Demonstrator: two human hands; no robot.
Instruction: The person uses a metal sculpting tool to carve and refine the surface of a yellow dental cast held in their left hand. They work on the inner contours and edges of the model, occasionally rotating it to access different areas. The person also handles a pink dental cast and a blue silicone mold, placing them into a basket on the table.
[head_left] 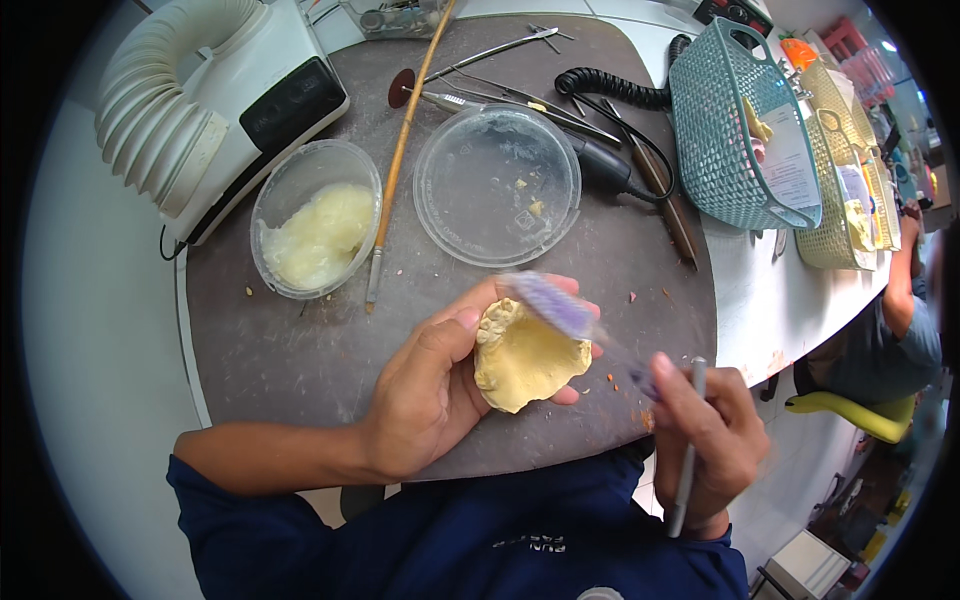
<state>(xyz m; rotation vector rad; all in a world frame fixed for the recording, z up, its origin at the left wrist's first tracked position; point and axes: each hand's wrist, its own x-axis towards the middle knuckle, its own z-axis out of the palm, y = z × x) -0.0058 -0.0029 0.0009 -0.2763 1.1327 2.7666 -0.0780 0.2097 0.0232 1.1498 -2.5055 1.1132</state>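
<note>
My left hand is closed around a yellow plaster dental cast, its hollow palate side facing up and a row of teeth along the left rim. In my right hand is a toothbrush with purple bristles, smeared by motion. The brush head lies over the cast's upper right edge; whether it touches the plaster I cannot tell. A slim grey metal rod is also held in the right hand, pointing down toward my body.
A tub of pale yellowish jelly-like stuff stands left, beside a long-handled paintbrush. Behind the cast lies a clear round lid. Metal tools and a corded handpiece lie farther back. Baskets stand right; a white hose machine stands left. A person sits far right.
</note>
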